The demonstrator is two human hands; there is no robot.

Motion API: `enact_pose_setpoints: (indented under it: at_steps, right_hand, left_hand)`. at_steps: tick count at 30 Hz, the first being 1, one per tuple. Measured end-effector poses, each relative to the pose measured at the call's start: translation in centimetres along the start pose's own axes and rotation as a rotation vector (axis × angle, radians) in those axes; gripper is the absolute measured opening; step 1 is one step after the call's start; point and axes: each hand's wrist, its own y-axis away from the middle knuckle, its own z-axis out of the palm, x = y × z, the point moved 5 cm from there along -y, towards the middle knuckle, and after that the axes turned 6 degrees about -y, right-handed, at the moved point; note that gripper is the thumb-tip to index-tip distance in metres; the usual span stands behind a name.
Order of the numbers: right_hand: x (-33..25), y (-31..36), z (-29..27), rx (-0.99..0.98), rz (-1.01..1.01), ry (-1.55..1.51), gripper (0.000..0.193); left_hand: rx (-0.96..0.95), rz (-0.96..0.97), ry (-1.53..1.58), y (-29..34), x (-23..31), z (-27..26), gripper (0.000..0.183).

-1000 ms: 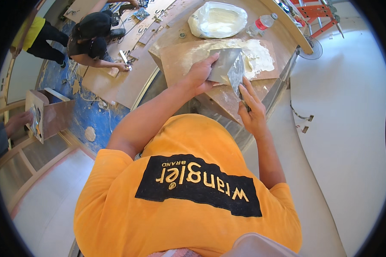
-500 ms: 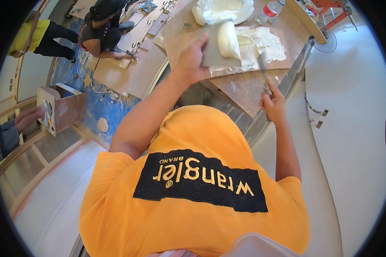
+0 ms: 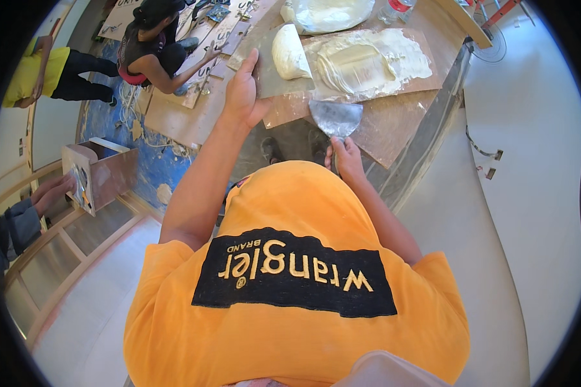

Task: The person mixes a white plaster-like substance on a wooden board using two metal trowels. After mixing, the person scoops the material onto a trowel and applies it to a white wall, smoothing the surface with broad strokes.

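In my left hand (image 3: 244,97) is a flat grey metal plate (image 3: 265,71) that carries a thick lump of cream putty (image 3: 289,57). The thumb lies along the plate's near edge; the fingers beneath are partly hidden. My right hand (image 3: 347,160) grips a putty knife (image 3: 337,119) with a wide, fan-shaped metal blade smeared grey-white. That blade is just off the near edge of a brown board (image 3: 283,113). Spread over the board is a wet layer of putty (image 3: 368,61), with a scooped hollow in its middle.
An open plastic bag of putty (image 3: 329,18) and a clear bottle (image 3: 396,9) stand beyond the board. Two people (image 3: 152,48) (image 3: 55,71) are at the far left. Someone's hands touch a wooden box (image 3: 110,169). A white panel (image 3: 529,161) lies to the right.
My left hand has shifted left with the loaded plate. My right hand has swung left and nearer, taking the putty knife from the board's right side to its near edge.
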Motion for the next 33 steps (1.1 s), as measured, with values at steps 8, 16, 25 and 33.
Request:
enact_pose_setpoints:
  at_steps: [8, 16, 25, 33]
  right_hand:
    - [-5.4, -3.6, -5.6, 0.07, -0.1, -0.033, 0.022]
    - [-20.6, -10.6, -19.8, -0.128, 0.078, 0.492, 0.026]
    - [-29.0, -19.3, -11.9, -0.396, 0.238, 1.094, 0.029]
    - [-32.7, -11.1, -2.3, -0.36, -0.748, 2.049, 0.034]
  left_hand:
    - [0.033, 0.018, -0.033, 0.8, 1.1, -0.2, 0.042]
    - [0.111, 0.07, 0.019, 2.0, 0.8, -1.2, 0.043]
    - [0.24, 0.172, -0.006, 4.8, -0.8, -3.9, 0.05]
    - [0.223, 0.243, 0.036, 5.5, -1.5, -4.6, 0.052]
